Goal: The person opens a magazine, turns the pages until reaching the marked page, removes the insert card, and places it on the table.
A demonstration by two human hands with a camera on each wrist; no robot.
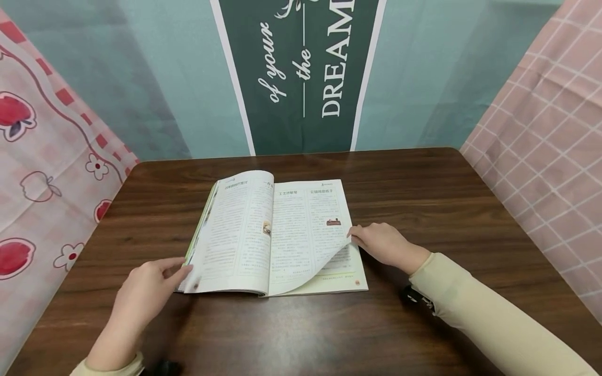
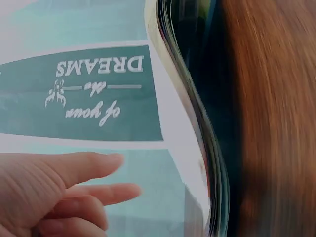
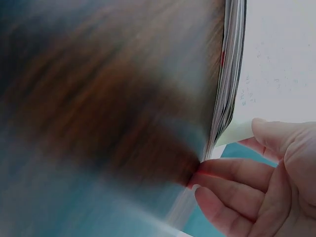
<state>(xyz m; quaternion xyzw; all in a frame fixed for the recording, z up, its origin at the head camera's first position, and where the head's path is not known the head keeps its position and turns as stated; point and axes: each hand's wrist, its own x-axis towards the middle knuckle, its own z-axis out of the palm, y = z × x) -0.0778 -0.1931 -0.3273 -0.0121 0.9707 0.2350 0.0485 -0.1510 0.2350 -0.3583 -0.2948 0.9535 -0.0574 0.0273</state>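
The right hand [image 1: 382, 243] pinches a lifted page [image 1: 296, 240] by its corner; the left hand [image 1: 145, 288], fingers loosely extended, is at the left edge of the open magazine [image 1: 226, 235], mid-frame. Pages look light, floppy, easily creased: best taken by outer corners.

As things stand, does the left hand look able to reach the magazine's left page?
Probably yes: the left hand is right by the outer edge of the left page, nothing visible lies over it, and the right hand grips only the right page.
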